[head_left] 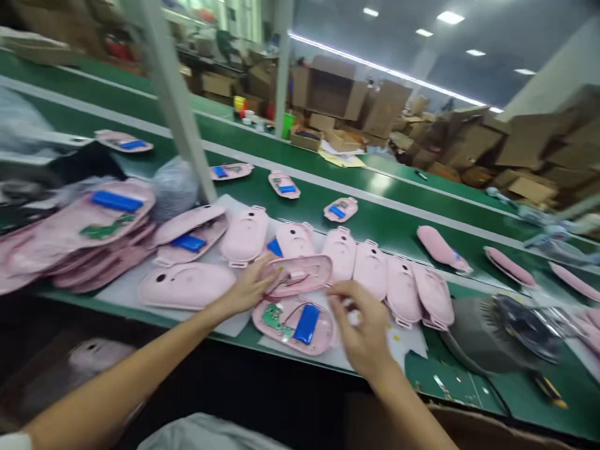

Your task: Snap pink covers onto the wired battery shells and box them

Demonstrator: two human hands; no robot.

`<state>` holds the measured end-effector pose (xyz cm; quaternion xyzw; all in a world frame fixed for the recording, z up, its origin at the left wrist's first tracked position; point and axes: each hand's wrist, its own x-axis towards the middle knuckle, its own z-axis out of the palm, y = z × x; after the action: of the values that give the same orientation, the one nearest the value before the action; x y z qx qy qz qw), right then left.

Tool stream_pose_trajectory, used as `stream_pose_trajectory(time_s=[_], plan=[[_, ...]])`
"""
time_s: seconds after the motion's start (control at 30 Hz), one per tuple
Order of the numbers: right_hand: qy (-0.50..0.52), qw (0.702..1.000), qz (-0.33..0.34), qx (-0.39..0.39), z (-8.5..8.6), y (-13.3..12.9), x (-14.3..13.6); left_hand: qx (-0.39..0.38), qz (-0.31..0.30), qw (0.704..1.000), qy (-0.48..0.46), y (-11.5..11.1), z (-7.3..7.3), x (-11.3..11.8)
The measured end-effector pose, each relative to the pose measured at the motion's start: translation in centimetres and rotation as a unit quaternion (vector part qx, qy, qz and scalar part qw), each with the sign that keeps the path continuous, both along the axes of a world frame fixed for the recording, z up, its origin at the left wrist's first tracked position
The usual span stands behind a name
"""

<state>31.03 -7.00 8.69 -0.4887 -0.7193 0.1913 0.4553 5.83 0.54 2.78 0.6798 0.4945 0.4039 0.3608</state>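
Note:
My left hand (253, 284) grips the left end of a pink plastic shell half (307, 278), tilted so its hollow inside with thin wires shows. Just below, another pink shell half (262, 322) lies on the bench edge, with a green circuit board (275, 317) and a blue battery (307, 324) in it. Close to the raised shell's right end is my right hand (360, 322), its fingers curled and thumb near the index finger. Whatever lies between those fingertips is too small or blurred to make out.
Closed pink cases (370, 269) stand in a row behind my hands. Stacked open shells (107, 231) lie at left. More parts sit on the green conveyor (389, 215). A grey rounded device (487, 331) and a cutter-like tool (548, 389) are at right; a metal post (171, 94) rises at left.

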Motion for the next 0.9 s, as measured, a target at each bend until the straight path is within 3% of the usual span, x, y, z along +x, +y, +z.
stream_pose_trajectory(time_s=[0.07,0.17,0.27,0.4,0.5,0.7,0.83,0.9], plan=[[-0.146,0.979,0.127,0.058,-1.6,2.5,-5.9,-0.004,-0.003,0.999,-0.054,-0.5,-0.8,-0.4],[-0.272,0.940,0.188,0.086,-4.4,5.4,-9.5,-0.021,0.013,0.989,-0.147,-0.2,-1.6,0.0],[-0.228,0.961,0.158,0.010,-5.5,5.8,-9.1,-0.045,0.014,0.977,-0.208,-0.1,-2.2,0.2],[-0.145,0.983,0.076,-0.085,-5.0,4.5,-9.1,-0.061,0.021,0.965,-0.255,-0.2,-2.8,0.1],[-0.149,0.984,0.031,-0.093,-5.0,4.0,-10.3,-0.082,-0.004,0.948,-0.307,-0.2,-2.9,0.2],[-0.230,0.970,-0.039,-0.070,-5.4,4.1,-11.8,-0.195,-0.082,0.879,-0.427,-1.4,-2.1,-0.3],[-0.225,0.969,-0.065,-0.081,-4.9,3.9,-11.9,-0.200,-0.098,0.867,-0.446,-1.8,-1.9,-0.6],[-0.190,0.976,-0.043,-0.093,-4.8,3.8,-11.8,-0.200,-0.088,0.861,-0.460,-1.8,-2.2,-0.5]])
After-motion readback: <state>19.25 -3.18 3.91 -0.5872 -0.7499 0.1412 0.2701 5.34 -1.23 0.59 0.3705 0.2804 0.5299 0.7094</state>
